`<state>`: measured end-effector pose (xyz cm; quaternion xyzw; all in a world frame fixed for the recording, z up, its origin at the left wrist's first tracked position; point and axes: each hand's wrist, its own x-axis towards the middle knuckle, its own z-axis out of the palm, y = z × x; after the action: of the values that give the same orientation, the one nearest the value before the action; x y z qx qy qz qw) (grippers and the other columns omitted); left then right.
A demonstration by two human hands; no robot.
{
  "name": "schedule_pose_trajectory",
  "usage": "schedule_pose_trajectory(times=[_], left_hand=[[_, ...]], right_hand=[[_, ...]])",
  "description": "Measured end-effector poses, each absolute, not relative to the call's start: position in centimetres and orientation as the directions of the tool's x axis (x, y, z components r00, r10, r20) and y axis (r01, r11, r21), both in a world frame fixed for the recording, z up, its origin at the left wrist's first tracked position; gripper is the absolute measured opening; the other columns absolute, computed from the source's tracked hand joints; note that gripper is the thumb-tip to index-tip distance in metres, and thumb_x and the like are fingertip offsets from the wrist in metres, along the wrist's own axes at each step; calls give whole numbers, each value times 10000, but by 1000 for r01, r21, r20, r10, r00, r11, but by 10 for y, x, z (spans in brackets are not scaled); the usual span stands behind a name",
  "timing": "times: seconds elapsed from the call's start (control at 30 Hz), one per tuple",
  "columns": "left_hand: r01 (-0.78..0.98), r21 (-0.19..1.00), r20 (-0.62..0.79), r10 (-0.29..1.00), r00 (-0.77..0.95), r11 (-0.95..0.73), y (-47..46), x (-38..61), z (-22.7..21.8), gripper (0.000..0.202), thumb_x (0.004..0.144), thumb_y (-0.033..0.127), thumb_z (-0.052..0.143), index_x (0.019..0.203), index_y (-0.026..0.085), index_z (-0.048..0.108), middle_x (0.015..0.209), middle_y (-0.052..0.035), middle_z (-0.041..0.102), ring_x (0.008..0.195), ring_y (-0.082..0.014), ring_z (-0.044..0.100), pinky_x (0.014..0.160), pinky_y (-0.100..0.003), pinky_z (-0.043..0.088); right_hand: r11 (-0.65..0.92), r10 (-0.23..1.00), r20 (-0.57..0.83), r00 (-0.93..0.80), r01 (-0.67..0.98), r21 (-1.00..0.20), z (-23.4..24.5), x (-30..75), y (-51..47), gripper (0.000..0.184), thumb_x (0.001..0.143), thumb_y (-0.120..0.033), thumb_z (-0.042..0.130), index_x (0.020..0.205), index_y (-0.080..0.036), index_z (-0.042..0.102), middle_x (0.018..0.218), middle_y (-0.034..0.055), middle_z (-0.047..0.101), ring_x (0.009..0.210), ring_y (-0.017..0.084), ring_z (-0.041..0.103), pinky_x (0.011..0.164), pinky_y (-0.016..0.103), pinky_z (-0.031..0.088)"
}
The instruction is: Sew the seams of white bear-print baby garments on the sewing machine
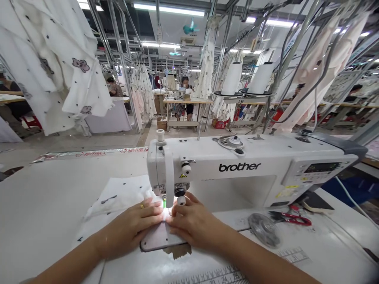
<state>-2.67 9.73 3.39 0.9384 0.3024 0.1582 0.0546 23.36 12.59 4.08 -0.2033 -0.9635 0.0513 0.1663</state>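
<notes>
A white Brother sewing machine (251, 167) stands on the table in front of me. White fabric with small dark prints (118, 197) lies under its needle area. My left hand (130, 228) rests flat on the fabric left of the presser foot, fingers stretched toward the needle, a ring on one finger. My right hand (192, 221) lies on the fabric to the right of the needle, fingers pressed down on the cloth beside the foot. The fingertips of both hands nearly meet at the lit spot under the needle.
Red-handled thread snips (291, 218) and a round metal disc (263, 228) lie right of the machine. Two white thread cones (248, 78) stand behind it. Printed garments (59, 67) hang overhead at left. Another person (185, 94) sits at a far table. A ruler scale (219, 276) marks the table's front edge.
</notes>
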Motion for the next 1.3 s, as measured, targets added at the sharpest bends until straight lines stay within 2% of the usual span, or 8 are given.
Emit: schedule_pose_trajectory(times=[0.13, 0.3, 0.5, 0.73, 1.07, 1.2, 1.3], left_hand=[[550, 212, 311, 589, 745, -808, 107, -29, 32, 443, 949, 74, 407, 1321, 270, 545, 1306, -49, 623, 1215, -195, 581, 1091, -395, 442], [598, 207, 309, 632, 711, -774, 119, -30, 30, 417, 936, 77, 403, 1265, 252, 590, 1255, -57, 650, 1130, -199, 626, 1063, -399, 462], [664, 181, 284, 685, 670, -725, 121, -27, 30, 438, 897, 47, 379, 1228, 223, 606, 1248, -68, 651, 1107, -210, 625, 1043, -392, 466], [657, 199, 279, 685, 673, -727, 121, -27, 32, 409, 907, 60, 367, 1212, 216, 590, 1241, -72, 647, 1122, -215, 602, 995, -369, 485], [650, 224, 282, 686, 670, -726, 117, -24, 34, 411, 917, 69, 368, 1234, 228, 576, 1258, -77, 631, 1148, -221, 582, 997, -381, 479], [685, 239, 217, 725, 653, -689, 127, -36, 31, 384, 942, 126, 362, 1197, 254, 619, 1220, -58, 651, 1148, -199, 590, 1044, -363, 450], [769, 229, 163, 802, 574, -597, 149, -68, 32, 351, 967, 247, 369, 1182, 249, 646, 1233, -56, 652, 1209, -209, 559, 1096, -385, 396]], right_hand=[[875, 484, 247, -840, 456, -164, 45, 232, 124, 264, 994, -430, 492, 1166, -260, 599, 1054, 29, 611, 1082, 207, 452, 1106, 372, 140], [832, 547, 175, -819, 508, -222, 49, 231, 125, 386, 975, -509, 491, 1271, -268, 545, 1111, 60, 587, 1167, 231, 424, 1107, 399, 186], [820, 557, 171, -813, 505, -269, 45, 234, 129, 378, 973, -501, 506, 1275, -280, 556, 1125, 53, 594, 1155, 220, 449, 1134, 427, 166], [819, 559, 219, -800, 490, -298, 38, 236, 133, 361, 970, -490, 520, 1251, -271, 580, 1130, 47, 609, 1185, 209, 450, 1157, 431, 150], [837, 539, 275, -796, 470, -282, 34, 236, 136, 356, 973, -486, 514, 1209, -238, 612, 1109, 61, 616, 1154, 217, 474, 1160, 457, 170], [838, 538, 279, -795, 471, -275, 36, 236, 137, 325, 970, -478, 523, 1164, -241, 632, 1120, 52, 609, 1142, 211, 476, 1163, 454, 171], [840, 535, 282, -796, 469, -272, 36, 236, 139, 304, 971, -476, 523, 1133, -249, 641, 1130, 46, 600, 1150, 208, 470, 1161, 455, 177]])
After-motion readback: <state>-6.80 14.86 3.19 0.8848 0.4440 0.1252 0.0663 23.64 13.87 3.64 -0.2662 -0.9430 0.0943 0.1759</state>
